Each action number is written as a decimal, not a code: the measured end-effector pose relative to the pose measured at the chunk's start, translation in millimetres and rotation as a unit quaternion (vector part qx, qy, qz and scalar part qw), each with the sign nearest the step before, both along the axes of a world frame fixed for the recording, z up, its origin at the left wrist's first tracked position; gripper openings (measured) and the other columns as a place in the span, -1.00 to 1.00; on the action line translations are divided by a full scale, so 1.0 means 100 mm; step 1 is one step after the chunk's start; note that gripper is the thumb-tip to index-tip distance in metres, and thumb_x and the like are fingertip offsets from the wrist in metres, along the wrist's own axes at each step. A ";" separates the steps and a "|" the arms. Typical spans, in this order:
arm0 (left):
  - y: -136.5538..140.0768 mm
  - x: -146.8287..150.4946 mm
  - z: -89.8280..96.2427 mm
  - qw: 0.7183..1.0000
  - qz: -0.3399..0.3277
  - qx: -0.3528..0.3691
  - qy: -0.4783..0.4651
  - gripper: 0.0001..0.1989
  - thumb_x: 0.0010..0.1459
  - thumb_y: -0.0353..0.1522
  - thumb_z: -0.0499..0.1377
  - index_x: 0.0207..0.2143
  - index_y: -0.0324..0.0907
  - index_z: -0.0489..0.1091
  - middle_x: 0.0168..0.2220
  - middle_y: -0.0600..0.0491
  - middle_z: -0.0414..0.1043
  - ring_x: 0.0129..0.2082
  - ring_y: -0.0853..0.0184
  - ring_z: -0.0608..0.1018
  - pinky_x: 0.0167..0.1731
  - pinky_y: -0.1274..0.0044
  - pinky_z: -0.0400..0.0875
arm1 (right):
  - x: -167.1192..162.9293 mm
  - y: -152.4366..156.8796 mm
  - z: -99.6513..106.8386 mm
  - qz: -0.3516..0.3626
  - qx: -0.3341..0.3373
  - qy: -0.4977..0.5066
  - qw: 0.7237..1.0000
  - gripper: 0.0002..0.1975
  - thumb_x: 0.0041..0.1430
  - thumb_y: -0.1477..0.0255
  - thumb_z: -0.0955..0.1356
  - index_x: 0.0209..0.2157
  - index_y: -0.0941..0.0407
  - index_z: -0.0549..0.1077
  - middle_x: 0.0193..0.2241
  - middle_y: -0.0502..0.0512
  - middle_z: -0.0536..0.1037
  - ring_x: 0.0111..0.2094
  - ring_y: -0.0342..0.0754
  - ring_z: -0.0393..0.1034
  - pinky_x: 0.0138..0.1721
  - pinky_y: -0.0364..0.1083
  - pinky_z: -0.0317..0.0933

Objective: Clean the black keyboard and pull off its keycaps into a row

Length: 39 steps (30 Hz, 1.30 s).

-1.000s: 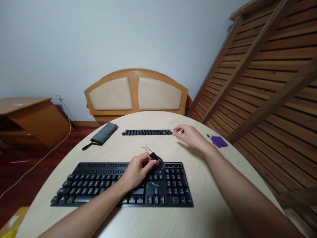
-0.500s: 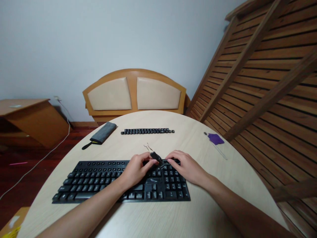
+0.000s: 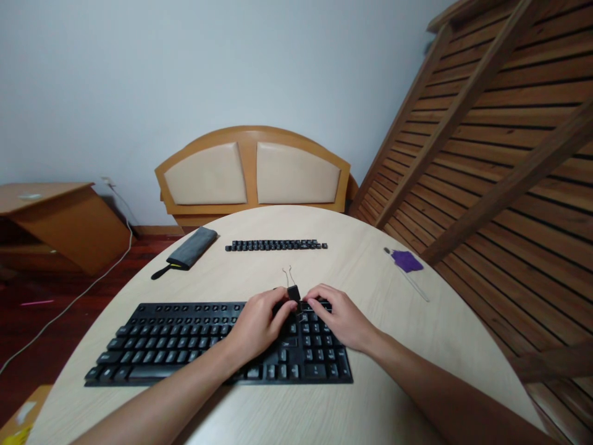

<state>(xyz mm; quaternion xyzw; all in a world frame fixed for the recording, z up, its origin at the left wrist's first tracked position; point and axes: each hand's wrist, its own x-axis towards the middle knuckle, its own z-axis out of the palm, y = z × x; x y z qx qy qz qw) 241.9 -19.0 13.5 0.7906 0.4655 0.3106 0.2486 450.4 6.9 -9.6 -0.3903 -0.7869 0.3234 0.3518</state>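
A black keyboard lies at the near side of the table, with bare key sockets along its upper rows. My left hand is closed around a black keycap puller with thin wire prongs, one pair pointing up and away. The puller's lower end meets the keyboard near the top of the number pad; the exact contact is hard to see. My right hand grips the keyboard's upper right part, thumb and fingertips close beside the puller. Beyond the hands, loose black keycaps stand lined up in rows.
A grey fabric pouch with a black loop lies at the left of the round table. To the right are a purple cloth piece and a thin brush. Behind stand a padded headboard and wooden slats.
The puller has swung from a leftward tilt to nearly upright in my left hand. The keyboard has shifted slightly left and nearer in view. My right hand stays at the keyboard's upper right.
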 end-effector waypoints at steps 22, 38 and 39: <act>-0.02 -0.02 -0.05 1.000 -0.012 0.001 0.008 -0.79 0.32 -0.30 0.06 -0.31 -0.17 0.42 -0.37 0.01 0.47 -0.35 0.28 0.48 -0.31 0.44 0.37 | 0.04 -0.14 0.11 0.018 0.099 -0.091 0.991 -0.85 0.11 0.44 0.42 -0.23 0.04 0.52 -0.14 0.11 0.52 -0.08 0.04 0.38 -0.01 0.07 0.26; 0.01 -0.01 -0.04 0.997 -0.021 -0.055 -0.059 -0.78 0.32 -0.30 0.06 -0.32 -0.18 0.45 -0.38 0.02 0.52 -0.37 0.30 0.51 -0.30 0.47 0.37 | 0.00 -0.15 0.06 0.010 0.059 -0.058 0.996 -0.90 0.17 0.45 0.40 -0.23 0.04 0.52 -0.13 0.10 0.52 -0.05 0.03 0.38 0.01 0.06 0.25; 0.03 -0.01 -0.05 0.994 -0.019 -0.070 -0.076 -0.78 0.32 -0.29 0.06 -0.30 -0.18 0.45 -0.37 0.02 0.53 -0.35 0.30 0.52 -0.28 0.47 0.38 | 0.00 -0.15 0.05 0.010 0.060 -0.056 0.997 -0.90 0.18 0.44 0.39 -0.23 0.04 0.52 -0.13 0.10 0.53 -0.05 0.03 0.38 0.01 0.06 0.25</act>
